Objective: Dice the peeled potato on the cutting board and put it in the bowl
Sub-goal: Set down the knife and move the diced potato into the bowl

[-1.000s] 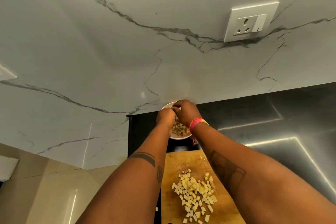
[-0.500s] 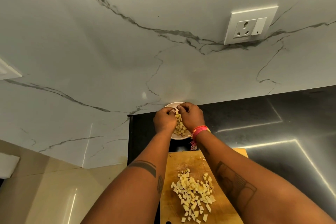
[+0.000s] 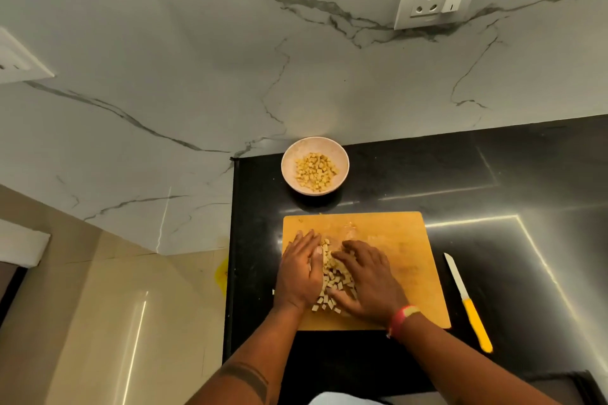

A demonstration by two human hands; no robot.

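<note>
Wooden cutting board [image 3: 404,250] carries the diced potato [image 3: 334,276], heaped between the left hand [image 3: 299,271] and right hand [image 3: 368,279], whose relaxed fingers cup the pile. Beyond the board, the bowl [image 3: 292,154] holds more dice; a knife [image 3: 468,302] lies just right of it.

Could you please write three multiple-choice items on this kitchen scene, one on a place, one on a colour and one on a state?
1. Where does the knife lie?
A. in the bowl
B. on the counter right of the board
C. on the board

2. What colour is the knife's handle?
A. yellow
B. black
C. red

3. What is in the bowl?
A. nothing
B. water
C. potato cubes

Key: 1 B, it lies off the board on the black counter; 2 A, the handle is bright yellow; 3 C, cubes fill its bottom.
</note>
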